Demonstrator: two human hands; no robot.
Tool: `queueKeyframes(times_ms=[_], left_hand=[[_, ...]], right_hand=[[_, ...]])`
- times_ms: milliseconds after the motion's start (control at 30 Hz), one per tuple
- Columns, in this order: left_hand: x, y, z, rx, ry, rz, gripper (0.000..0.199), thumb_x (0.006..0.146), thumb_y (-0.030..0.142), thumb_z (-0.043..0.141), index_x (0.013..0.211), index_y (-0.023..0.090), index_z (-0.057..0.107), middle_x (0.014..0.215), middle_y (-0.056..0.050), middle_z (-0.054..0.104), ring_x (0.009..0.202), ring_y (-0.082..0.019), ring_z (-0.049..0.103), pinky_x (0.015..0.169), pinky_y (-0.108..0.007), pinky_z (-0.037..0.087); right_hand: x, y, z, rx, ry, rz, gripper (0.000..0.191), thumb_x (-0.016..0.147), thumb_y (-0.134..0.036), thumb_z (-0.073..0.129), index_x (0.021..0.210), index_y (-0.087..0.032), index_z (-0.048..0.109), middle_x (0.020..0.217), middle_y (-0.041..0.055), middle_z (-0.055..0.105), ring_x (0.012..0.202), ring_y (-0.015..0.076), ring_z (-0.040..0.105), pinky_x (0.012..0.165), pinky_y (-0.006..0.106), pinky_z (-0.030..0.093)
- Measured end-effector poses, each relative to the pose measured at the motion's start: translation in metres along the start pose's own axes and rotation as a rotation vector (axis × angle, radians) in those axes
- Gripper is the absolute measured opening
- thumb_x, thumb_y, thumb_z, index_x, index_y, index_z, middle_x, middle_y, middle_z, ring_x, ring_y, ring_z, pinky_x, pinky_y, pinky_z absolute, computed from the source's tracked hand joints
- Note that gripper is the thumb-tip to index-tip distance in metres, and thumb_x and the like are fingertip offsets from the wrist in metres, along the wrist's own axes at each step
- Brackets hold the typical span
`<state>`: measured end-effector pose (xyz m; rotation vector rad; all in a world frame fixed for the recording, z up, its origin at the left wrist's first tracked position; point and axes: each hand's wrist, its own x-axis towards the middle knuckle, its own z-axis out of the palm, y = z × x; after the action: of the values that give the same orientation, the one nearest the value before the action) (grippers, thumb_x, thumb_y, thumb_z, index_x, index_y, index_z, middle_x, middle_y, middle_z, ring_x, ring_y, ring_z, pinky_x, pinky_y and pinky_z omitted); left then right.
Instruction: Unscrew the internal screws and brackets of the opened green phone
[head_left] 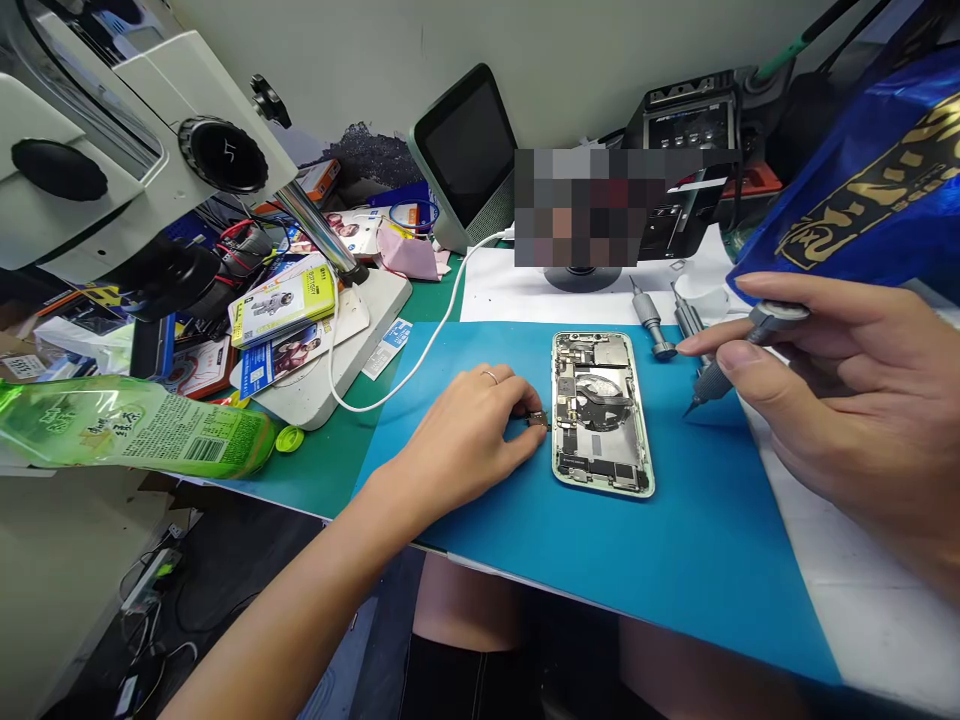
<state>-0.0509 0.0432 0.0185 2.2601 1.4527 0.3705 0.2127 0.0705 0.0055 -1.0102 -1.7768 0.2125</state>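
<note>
An opened phone [600, 415] lies on a blue mat [480, 345], its inner parts exposed inside a pale green frame. My left hand [484, 425] rests on the mat at the phone's left side, its thumb and fingers closed on a small dark phone part [537, 420]. Over the mat's right edge, my right hand [810, 390] grips a grey precision screwdriver [716, 380], with its tip pointing down and left. Behind it lie two more grey screwdrivers: one screwdriver [654, 320] in plain sight, the other screwdriver [688, 315] partly hidden.
On the left stand a white microscope [210, 130], its base piled with cards and boxes, and a green bottle [142, 425] on its side. A white cable [427, 350] curves past the mat. Behind are a tilted screen [469, 140] and a blue bag [870, 190].
</note>
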Motion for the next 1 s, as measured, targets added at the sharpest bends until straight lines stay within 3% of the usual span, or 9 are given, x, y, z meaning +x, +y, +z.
queueKeyframes(times_ms=[233, 467, 800, 1000], left_hand=[[-0.002, 0.002, -0.001, -0.010, -0.024, 0.017, 0.006, 0.100, 0.023, 0.061, 0.095, 0.021, 0.062, 0.096, -0.002, 0.065, 0.093, -0.022, 0.058, 0.083, -0.038, 0.043], [-0.009, 0.002, 0.000, -0.082, -0.005, -0.026, 0.005, 0.102, 0.022, 0.059, 0.098, 0.022, 0.060, 0.099, -0.002, 0.068, 0.094, -0.021, 0.061, 0.082, -0.036, 0.045], [-0.006, 0.009, -0.009, -0.245, 0.017, -0.103, 0.010, 0.101, 0.026, 0.064, 0.108, 0.024, 0.072, 0.097, 0.002, 0.075, 0.082, -0.015, 0.064, 0.070, -0.029, 0.045], [-0.005, 0.015, -0.006, -0.342, 0.000, -0.149, 0.023, 0.102, 0.026, 0.059, 0.116, 0.027, 0.077, 0.099, 0.000, 0.075, 0.086, -0.017, 0.064, 0.073, -0.031, 0.045]], right_hand=[[0.000, 0.000, 0.000, -0.006, 0.004, 0.002, 0.047, 0.096, -0.021, 0.070, 0.142, -0.028, 0.063, 0.098, 0.0017, 0.078, 0.086, 0.0147, 0.077, 0.066, 0.025, 0.064], [0.000, 0.001, 0.002, -0.007, -0.002, -0.006, 0.046, 0.095, -0.022, 0.071, 0.140, -0.028, 0.064, 0.097, 0.0010, 0.078, 0.084, 0.0177, 0.077, 0.064, 0.031, 0.064], [-0.001, 0.001, 0.002, 0.024, 0.001, -0.006, 0.045, 0.095, -0.020, 0.070, 0.139, -0.027, 0.064, 0.096, 0.0012, 0.078, 0.081, 0.0164, 0.076, 0.065, 0.030, 0.062], [-0.003, 0.002, 0.003, 0.066, 0.005, 0.019, 0.045, 0.094, -0.018, 0.070, 0.138, -0.027, 0.065, 0.096, 0.0010, 0.078, 0.083, 0.0151, 0.076, 0.063, 0.025, 0.062]])
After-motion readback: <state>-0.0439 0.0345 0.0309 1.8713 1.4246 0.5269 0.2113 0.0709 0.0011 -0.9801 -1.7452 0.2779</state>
